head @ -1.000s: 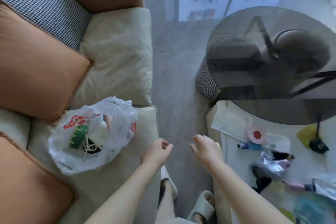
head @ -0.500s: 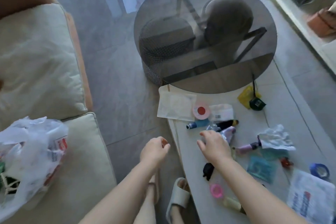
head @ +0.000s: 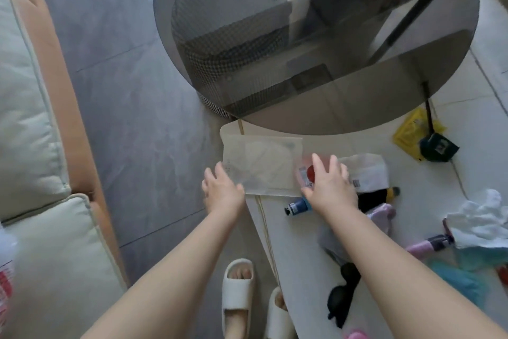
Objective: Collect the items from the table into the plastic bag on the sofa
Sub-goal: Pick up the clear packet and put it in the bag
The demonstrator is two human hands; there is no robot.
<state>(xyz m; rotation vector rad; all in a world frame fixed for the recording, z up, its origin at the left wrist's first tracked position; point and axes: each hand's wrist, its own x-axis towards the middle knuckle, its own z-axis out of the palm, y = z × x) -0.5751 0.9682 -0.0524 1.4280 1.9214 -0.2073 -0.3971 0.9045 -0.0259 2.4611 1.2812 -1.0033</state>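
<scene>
On the white table lie several small items. My right hand hovers with spread fingers over a round pink container with a red centre, beside a blue tube and a white packet. My left hand reaches with relaxed fingers to the left edge of a flat translucent pouch at the table's corner. Only a sliver of the plastic bag shows at the left edge, on the sofa.
A round smoked-glass table overlaps the far end of the white table. Also on the table are black sunglasses, a crumpled white tissue, a yellow packet, a dark green pouch and a teal sachet. My slippered feet stand on grey floor.
My view has swung right from the sofa to the table. Both hands have moved forward, the right over the pink container and the left to the pouch's edge.
</scene>
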